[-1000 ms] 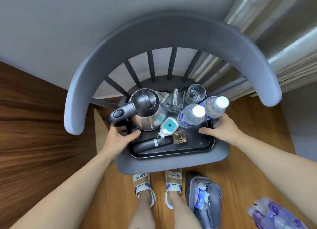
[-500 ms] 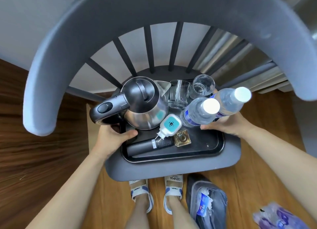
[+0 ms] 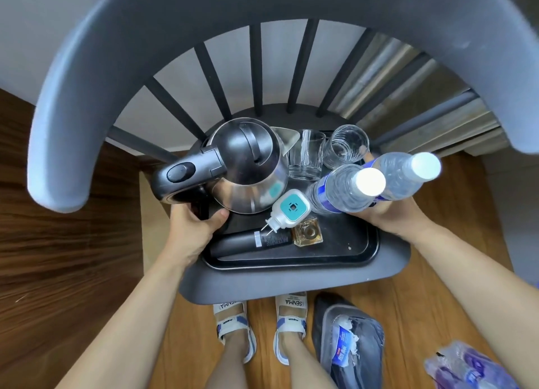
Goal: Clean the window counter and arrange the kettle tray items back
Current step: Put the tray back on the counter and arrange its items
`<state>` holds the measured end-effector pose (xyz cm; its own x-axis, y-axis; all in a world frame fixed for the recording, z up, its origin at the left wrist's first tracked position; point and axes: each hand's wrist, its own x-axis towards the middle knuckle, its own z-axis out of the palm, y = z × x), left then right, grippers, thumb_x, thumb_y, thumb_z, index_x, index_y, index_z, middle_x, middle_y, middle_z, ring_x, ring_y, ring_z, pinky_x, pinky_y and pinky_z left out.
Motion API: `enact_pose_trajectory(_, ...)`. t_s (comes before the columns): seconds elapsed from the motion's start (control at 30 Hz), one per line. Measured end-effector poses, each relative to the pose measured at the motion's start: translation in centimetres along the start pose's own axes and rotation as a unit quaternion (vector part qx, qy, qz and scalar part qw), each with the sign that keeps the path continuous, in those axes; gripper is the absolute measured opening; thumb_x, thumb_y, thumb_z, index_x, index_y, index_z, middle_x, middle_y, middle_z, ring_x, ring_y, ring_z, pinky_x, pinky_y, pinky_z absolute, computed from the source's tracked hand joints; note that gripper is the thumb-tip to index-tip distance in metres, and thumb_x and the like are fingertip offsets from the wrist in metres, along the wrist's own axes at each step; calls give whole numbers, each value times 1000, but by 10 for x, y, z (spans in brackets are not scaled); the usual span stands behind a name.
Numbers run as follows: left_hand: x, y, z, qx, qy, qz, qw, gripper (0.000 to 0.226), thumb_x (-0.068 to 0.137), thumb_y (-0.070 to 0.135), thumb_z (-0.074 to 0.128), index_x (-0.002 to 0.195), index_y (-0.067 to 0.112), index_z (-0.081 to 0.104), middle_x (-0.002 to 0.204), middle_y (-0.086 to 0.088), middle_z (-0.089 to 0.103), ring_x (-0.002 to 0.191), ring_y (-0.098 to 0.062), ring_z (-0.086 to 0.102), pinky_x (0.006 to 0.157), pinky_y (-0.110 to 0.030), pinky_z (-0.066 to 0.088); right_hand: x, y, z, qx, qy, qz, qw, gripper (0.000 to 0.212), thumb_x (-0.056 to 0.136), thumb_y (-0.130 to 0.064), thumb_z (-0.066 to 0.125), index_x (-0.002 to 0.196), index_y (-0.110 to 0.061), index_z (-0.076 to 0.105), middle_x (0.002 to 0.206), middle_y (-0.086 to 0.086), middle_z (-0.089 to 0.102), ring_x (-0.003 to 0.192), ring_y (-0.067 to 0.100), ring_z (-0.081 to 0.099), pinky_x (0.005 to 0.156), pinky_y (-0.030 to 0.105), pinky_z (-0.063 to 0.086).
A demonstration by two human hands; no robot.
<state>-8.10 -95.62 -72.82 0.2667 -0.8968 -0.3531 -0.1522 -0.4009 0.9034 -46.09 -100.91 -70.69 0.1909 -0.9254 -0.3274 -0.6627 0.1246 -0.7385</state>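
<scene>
My left hand (image 3: 194,230) grips the left edge of the black rectangular plastic tray (image 3: 360,253), thumb curled on top of the rim. My right hand (image 3: 389,217) is at the tray's right edge, partly hidden behind the two clear water bottles with white caps (image 3: 344,194), so it seems to hold the rim, but I cannot tell for sure. The tray sits on the seat of the grey round-backed chair (image 3: 294,283). On the tray's far left corner stands the steel electric kettle with black handle (image 3: 248,167), with two empty clear drinking glasses (image 3: 306,155) beside it along the far edge.
</scene>
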Motion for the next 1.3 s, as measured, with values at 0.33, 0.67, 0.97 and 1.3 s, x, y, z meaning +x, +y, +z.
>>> enact_pose_trajectory(0.33,-29,9,-12,-37,-22,-13,999,37,72,12,86,107,13,73,110,-4,78,106,-21,72,97,-45,56,-22,-17,-12,-16,31,-43,998,73,63,-57,94,127,-41,61,121,-14,70,117,11,64,101,48,53)
enact_pose_trajectory(0.67,-81,86,-33,-46,-60,-21,997,39,68,11,94,99,10,71,89,1,76,80,-13,69,74,-31,54,-78,-88,-57,24,44,-70,996,92,55,-38,98,121,-75,45,125,-23,64,118,-10,58,95,2,39)
enact_pose_trajectory(0.97,-136,201,-64,-54,-92,8,994,37,80,1,87,82,36,73,69,-19,67,57,-30,60,54,-36,47,-148,-167,-116,54,71,-40,995,76,51,-70,91,119,-57,61,123,-25,68,120,3,62,106,42,51)
enact_pose_trajectory(1.3,-192,341,-120,-80,-87,71,990,56,76,-1,88,123,22,66,95,-31,70,75,-43,67,73,-57,53,-192,-283,-194,18,99,-77,992,79,54,-80,85,119,-37,71,120,-20,71,117,5,64,101,45,52)
